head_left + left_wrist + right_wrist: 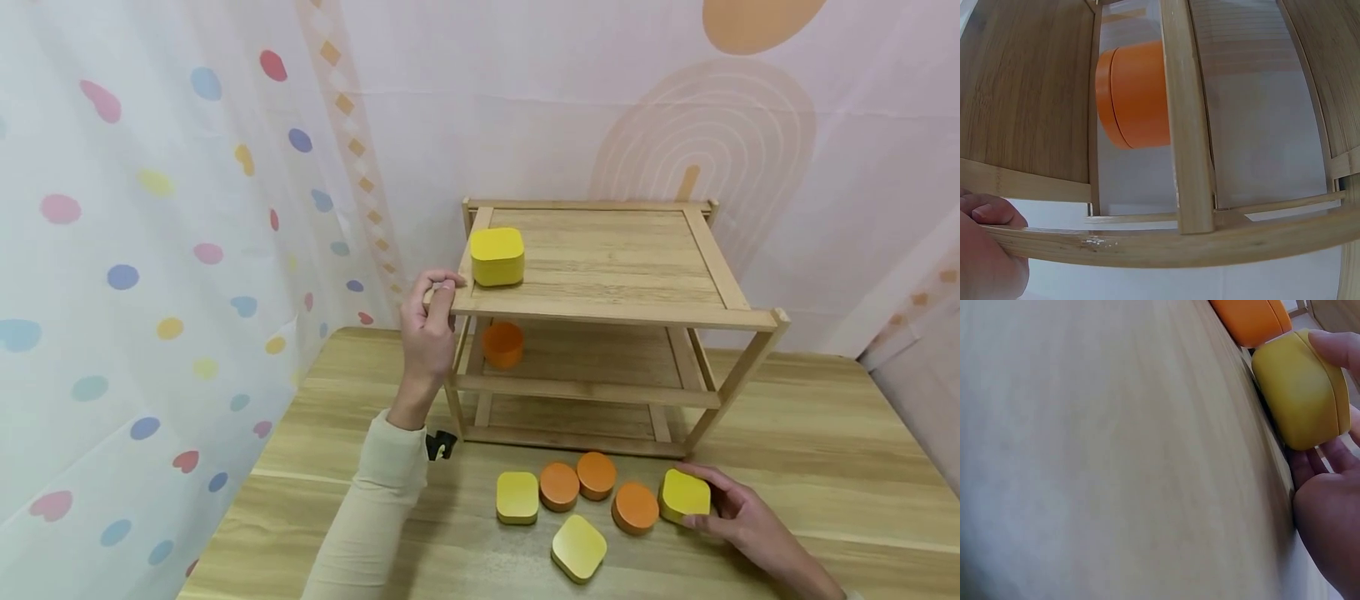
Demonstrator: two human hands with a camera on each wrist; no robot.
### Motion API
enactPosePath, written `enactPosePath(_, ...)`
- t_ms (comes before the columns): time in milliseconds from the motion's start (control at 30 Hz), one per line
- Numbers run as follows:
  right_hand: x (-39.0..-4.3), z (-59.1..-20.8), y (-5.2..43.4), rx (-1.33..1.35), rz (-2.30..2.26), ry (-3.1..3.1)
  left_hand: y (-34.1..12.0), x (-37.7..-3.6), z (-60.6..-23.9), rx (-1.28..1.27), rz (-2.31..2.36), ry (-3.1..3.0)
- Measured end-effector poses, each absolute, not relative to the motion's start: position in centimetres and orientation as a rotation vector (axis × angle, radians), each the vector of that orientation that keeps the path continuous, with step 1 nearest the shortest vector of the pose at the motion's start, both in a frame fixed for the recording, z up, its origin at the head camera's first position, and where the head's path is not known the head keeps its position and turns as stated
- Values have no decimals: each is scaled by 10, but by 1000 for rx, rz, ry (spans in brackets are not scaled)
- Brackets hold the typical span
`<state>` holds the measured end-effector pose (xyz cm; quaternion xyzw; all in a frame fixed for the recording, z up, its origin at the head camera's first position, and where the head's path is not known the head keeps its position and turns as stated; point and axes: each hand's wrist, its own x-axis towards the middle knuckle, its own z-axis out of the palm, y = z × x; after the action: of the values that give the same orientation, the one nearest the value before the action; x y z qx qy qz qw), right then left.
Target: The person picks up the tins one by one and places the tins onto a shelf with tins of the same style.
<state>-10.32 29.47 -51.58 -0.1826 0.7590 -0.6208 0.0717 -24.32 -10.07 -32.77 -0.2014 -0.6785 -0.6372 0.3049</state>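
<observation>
My left hand (429,329) grips the front left corner of a wooden shelf rack (600,313); in the left wrist view its fingers (997,211) curl over the rail. Close beside that hand, a yellow square tin (498,258) stands on the top board. An orange round tin (502,345) sits on the middle board, toward its left end. On the table at the right, my right hand (742,521) holds another yellow square tin (684,497) between thumb and fingers. In the right wrist view this tin (1300,390) appears low at the tabletop, near an orange round tin (1252,320).
Three orange round tins (636,508) and two more yellow square tins (579,548) lie on the wooden table (300,500) in front of the rack. Behind the table hangs a patterned curtain (525,100), which also covers the left side.
</observation>
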Motion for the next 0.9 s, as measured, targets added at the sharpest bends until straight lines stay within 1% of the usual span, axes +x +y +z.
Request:
enactPosePath(333,-101,-507,293,-561,-1879,2317,-101,-242,-330,-528,-1691,-1803)
enactPosePath(567,-102,-498,290,-625,-1893,2371,-101,-243,-330,-524,-1678,-1794)
enactPosePath(900,-100,-473,291,-708,-1872,2427,-99,-243,-330,-516,-1676,-1793)
